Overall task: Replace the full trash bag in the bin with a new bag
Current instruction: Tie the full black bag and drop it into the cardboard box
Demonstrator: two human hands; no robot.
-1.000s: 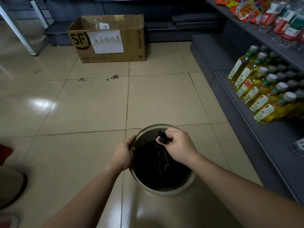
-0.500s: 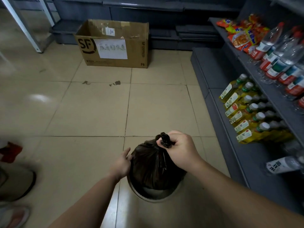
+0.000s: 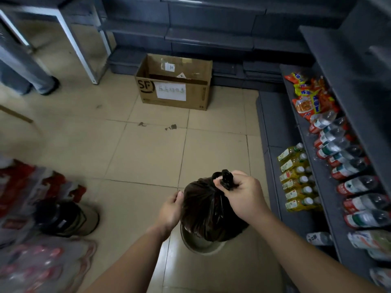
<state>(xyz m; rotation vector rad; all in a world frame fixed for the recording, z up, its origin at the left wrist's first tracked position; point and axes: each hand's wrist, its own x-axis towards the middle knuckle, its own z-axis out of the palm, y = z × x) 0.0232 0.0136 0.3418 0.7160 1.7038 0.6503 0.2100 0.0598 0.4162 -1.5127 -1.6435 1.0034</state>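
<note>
A full black trash bag [image 3: 203, 210], tied in a knot at its top, hangs mostly out of a round grey bin [image 3: 197, 243] on the tiled floor. My right hand [image 3: 243, 194] is shut on the bag's knot and holds it up. My left hand [image 3: 170, 210] rests against the bag's left side, fingers loosely curled. Only the bin's front rim shows below the bag. No new bag is in view.
Grey shelves with bottles [image 3: 296, 176] and snack packs [image 3: 309, 98] line the right side. A cardboard box [image 3: 175, 83] stands on the floor ahead. A second bin with a dark liner [image 3: 65, 218] and wrapped bottle packs [image 3: 31, 259] sit at the left. A person's legs [image 3: 40, 81] stand far left.
My right hand has lifted the tied bag up out of the bin. The left hand left the bin's rim and now touches the bag's side. The camera rose.
</note>
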